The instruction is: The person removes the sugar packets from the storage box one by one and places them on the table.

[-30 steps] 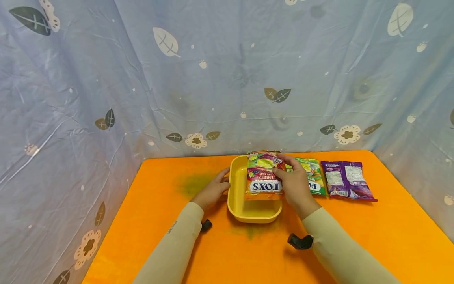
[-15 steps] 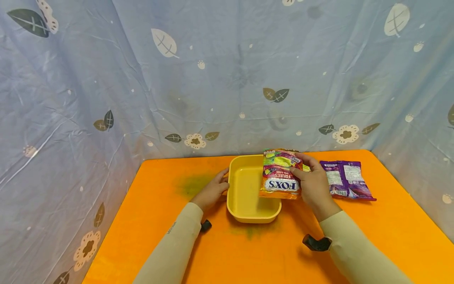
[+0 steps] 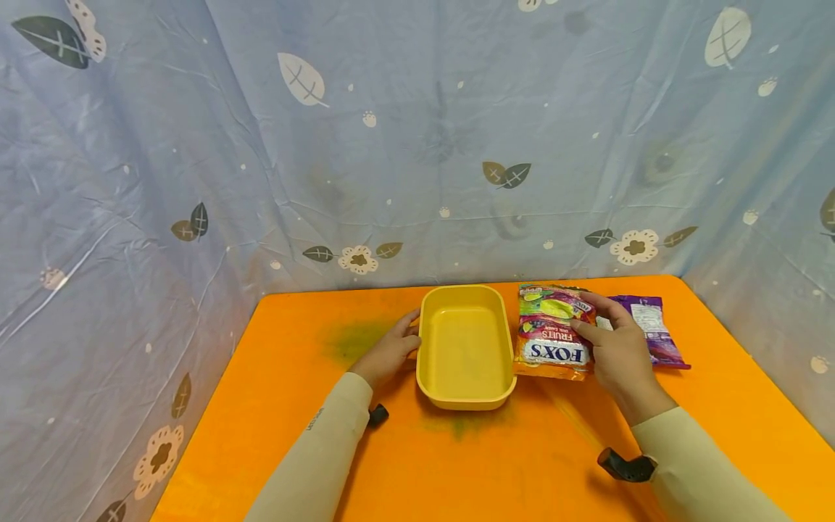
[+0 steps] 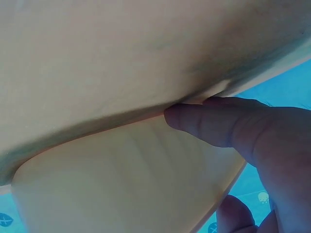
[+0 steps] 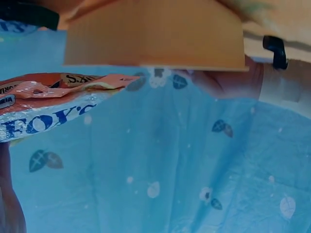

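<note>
My right hand (image 3: 622, 362) pinches a red and orange Fox's Fruits candy packet (image 3: 554, 333), thumb on its printed front. The packet is held just right of a yellow plastic tub (image 3: 464, 355), close to its rim. Nothing lies inside the tub. My left hand (image 3: 389, 355) touches the tub's left outer wall. In the left wrist view, the fingers (image 4: 209, 124) lie straight against that wall, low down near the table. The right wrist view shows the packet's lower end (image 5: 48, 114) beside the tub's side.
A purple packet (image 3: 659, 330) lies on the orange table (image 3: 313, 449), partly hidden behind the right hand. Blue leaf-print curtains (image 3: 404, 145) close off the back and sides. Black straps (image 3: 626, 465) hang below both wrists.
My right hand has carried the candy packet rightward, from over the tub to beside it. The green packet on the table has become covered. My left hand stays at the tub.
</note>
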Action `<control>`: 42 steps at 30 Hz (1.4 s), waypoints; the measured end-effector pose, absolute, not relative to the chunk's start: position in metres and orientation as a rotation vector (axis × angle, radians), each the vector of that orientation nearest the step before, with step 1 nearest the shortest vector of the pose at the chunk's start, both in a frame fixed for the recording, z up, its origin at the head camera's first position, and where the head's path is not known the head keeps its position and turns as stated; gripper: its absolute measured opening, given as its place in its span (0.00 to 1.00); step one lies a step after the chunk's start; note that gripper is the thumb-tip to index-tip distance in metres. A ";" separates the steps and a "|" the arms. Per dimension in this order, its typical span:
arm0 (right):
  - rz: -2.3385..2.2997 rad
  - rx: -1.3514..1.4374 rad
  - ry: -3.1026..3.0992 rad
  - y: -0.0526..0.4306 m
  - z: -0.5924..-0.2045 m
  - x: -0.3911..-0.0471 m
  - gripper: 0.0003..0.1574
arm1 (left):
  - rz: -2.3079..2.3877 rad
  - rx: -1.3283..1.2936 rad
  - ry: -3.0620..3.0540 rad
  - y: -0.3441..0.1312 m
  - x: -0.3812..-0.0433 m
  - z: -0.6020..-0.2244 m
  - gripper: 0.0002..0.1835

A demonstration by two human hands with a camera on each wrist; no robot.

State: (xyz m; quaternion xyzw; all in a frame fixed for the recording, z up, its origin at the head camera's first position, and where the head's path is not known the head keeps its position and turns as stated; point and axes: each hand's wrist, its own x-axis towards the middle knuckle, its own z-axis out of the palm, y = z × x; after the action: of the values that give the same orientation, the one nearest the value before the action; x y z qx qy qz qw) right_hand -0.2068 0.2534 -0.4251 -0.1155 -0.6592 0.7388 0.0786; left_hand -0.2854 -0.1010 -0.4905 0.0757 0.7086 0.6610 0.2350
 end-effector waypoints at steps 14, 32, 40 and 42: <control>2.121 -0.381 -2.176 0.273 -0.446 -0.184 0.37 | 1.823 0.219 1.920 -0.102 -0.283 -0.488 0.38; 2.044 -0.379 -2.389 0.273 -0.484 -0.161 0.35 | 1.804 0.235 1.936 -0.104 -0.284 -0.488 0.38; 1.951 -0.402 -2.443 0.268 -0.487 -0.154 0.34 | 1.824 0.234 1.933 -0.102 -0.284 -0.490 0.37; 1.842 -0.381 -2.504 0.268 -0.485 -0.153 0.34 | 1.824 0.225 1.926 -0.102 -0.284 -0.490 0.37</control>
State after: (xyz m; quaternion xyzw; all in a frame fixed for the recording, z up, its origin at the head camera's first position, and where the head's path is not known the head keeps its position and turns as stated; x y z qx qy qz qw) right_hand -0.1526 0.2685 -0.4852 -0.1217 -0.7995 0.5882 0.0048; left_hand -0.2837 -0.1025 -0.4895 0.0820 0.7027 0.6656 0.2376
